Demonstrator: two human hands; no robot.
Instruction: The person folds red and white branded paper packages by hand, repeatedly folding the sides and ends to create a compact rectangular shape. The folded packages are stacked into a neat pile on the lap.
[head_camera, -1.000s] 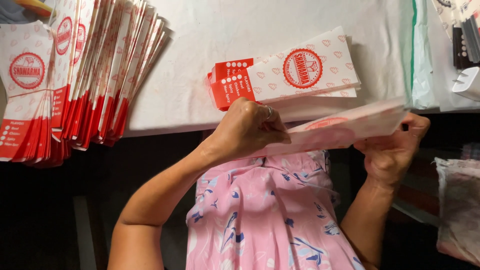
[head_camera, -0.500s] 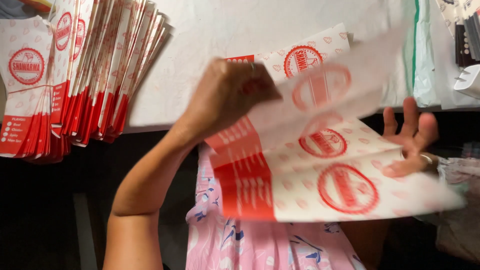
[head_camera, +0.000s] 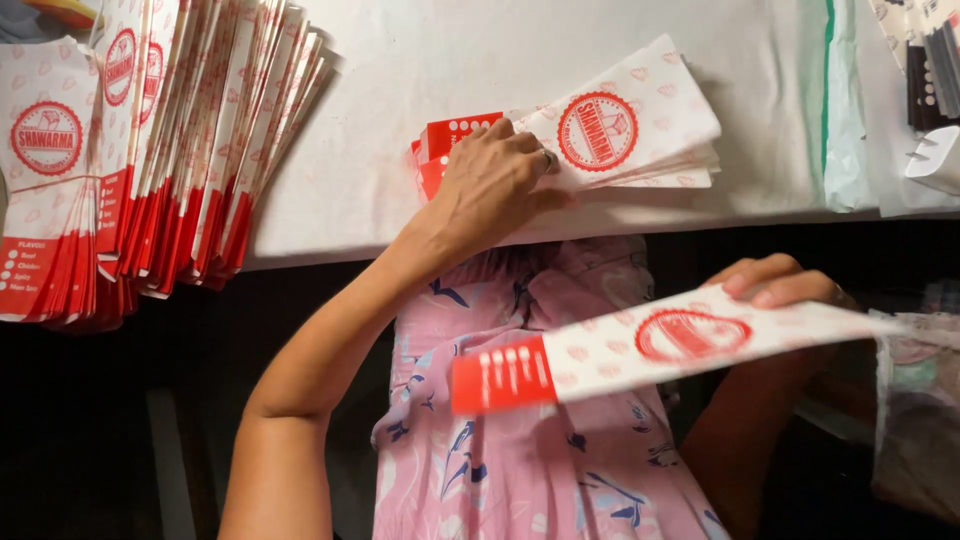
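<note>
A person in a pink flowered garment is sitting at a white table and handling red and white paper sleeves. The left hand is lying flat, fingers spread, on a small pile of sleeves near the table edge, pressing it down rather than gripping it. The right hand is holding a single sleeve over the lap, below the table edge, with fingers curled over its far end and the thumb hidden beneath.

Half a second ago the left hand was lifting a wide, opened-out sheet in the air and the right palm was open under it. Now the two hands are well apart: the left has gone up to the pile, and the paper in the right is looking narrow and folded. That suggests one sleeve is finished and the pile is being steadied.

A large fanned row of sleeves is standing at the left of the table.
</note>
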